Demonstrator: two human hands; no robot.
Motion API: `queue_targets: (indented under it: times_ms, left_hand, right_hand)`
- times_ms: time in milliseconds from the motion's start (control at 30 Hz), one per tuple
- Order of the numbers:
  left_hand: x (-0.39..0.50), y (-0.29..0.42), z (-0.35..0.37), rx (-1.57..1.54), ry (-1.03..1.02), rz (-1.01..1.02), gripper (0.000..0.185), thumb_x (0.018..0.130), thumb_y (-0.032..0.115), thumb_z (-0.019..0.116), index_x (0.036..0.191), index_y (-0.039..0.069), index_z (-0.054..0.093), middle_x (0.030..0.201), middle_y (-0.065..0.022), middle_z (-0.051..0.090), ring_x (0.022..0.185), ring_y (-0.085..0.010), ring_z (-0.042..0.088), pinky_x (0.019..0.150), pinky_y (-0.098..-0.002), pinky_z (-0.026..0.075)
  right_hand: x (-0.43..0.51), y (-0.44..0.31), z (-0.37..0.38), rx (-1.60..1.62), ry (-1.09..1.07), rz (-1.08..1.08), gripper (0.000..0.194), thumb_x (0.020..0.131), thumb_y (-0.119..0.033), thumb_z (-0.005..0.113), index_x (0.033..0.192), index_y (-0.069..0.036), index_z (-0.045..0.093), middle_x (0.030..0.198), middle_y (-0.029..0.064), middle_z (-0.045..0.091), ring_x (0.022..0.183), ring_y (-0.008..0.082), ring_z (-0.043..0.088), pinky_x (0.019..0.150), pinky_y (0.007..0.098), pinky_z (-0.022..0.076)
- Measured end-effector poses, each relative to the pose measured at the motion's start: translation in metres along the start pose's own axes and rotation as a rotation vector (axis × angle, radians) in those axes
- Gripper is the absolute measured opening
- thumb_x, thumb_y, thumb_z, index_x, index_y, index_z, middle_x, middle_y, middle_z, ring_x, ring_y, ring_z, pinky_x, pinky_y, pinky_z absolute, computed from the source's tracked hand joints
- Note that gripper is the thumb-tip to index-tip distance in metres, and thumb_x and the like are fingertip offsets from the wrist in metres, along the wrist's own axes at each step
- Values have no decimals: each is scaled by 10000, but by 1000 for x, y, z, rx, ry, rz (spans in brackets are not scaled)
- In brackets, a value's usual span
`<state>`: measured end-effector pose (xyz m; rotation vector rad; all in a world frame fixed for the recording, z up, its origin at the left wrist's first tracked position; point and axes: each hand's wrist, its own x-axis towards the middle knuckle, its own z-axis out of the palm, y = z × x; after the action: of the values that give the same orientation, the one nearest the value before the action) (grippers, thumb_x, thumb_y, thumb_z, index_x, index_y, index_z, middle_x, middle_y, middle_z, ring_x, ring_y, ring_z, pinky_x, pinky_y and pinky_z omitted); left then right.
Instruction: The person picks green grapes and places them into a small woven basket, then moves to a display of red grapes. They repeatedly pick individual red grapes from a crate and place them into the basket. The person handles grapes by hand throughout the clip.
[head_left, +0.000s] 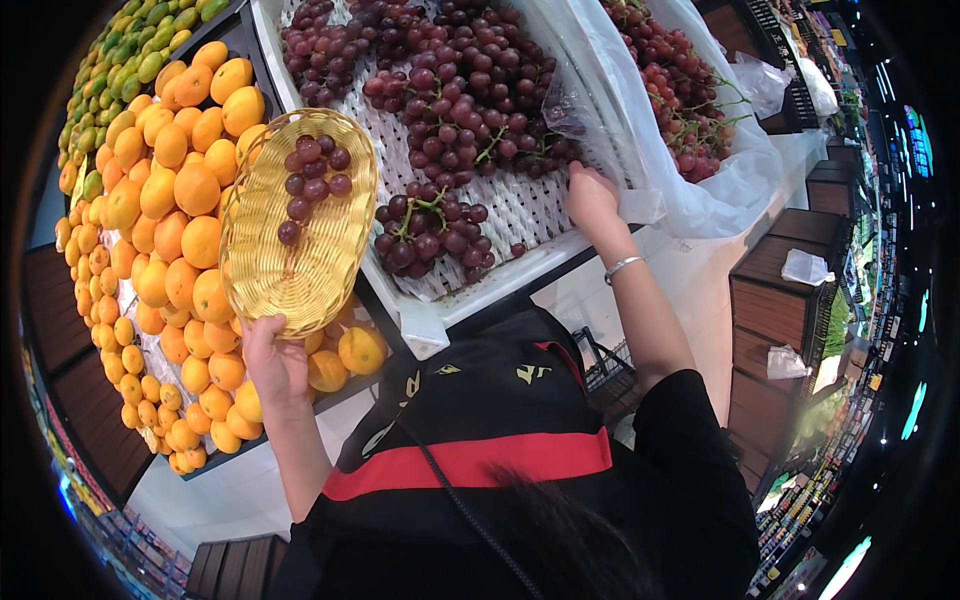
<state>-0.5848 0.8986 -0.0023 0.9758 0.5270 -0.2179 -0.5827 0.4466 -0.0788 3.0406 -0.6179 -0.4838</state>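
Observation:
My left hand (279, 366) grips the near rim of an oval yellow woven basket (259, 274). Inside the basket lies a small cluster of dark red grapes (307, 178). My right hand (592, 196) reaches into a white plastic crate (506, 264), at the right end of a large heap of red grapes (465, 97). Its fingers are curled and their tips are partly hidden, so whether they pinch a grape is unclear. Nearer to me in the crate sits a separate grape bunch (431, 232) with green stems, and one loose grape (517, 250) lies beside it.
Oranges (196, 189) are piled to the left, with green-yellow fruit (142, 56) behind them. A second crate of grapes (675, 94), lined with translucent plastic (731, 199), adjoins on the right. A black shopping cart (611, 371) and brown display boxes (772, 300) are further right.

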Motion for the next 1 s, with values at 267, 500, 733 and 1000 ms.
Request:
queue_targets:
  times_ms: [267,500,733,1000]
  left_hand:
    - [2,-1,-1,-5,-19,-6,584,809,-23,494,1373,17,347,1259,-128,534,1100,-234,579,923,-356,499]
    - [2,-8,12,-29,-59,-42,589,805,-43,475,1376,22,347,1225,-119,546,1042,-222,598,883,-337,524]
    - [4,-11,7,-30,-25,-23,561,800,-32,480,1349,29,380,1215,-116,553,1037,-217,600,870,-331,524]
    - [6,-6,-2,-28,-9,-7,547,802,-26,486,1338,23,389,1221,-121,558,1044,-221,603,864,-339,523]
  right_hand:
    - [-57,-53,-59,664,29,-377,251,832,-90,648,1071,-25,610,1008,134,606,898,263,639,793,359,520]
    - [-69,-131,-97,1088,64,-555,224,884,-113,665,1069,4,618,908,76,666,829,134,646,739,271,521]
    - [-49,-70,-17,49,-397,-230,284,736,-203,743,959,-43,671,846,148,680,849,312,658,772,410,520]
    - [-57,-48,-56,1346,-739,-312,284,804,49,609,1083,-6,592,1036,46,630,983,121,594,877,271,483]
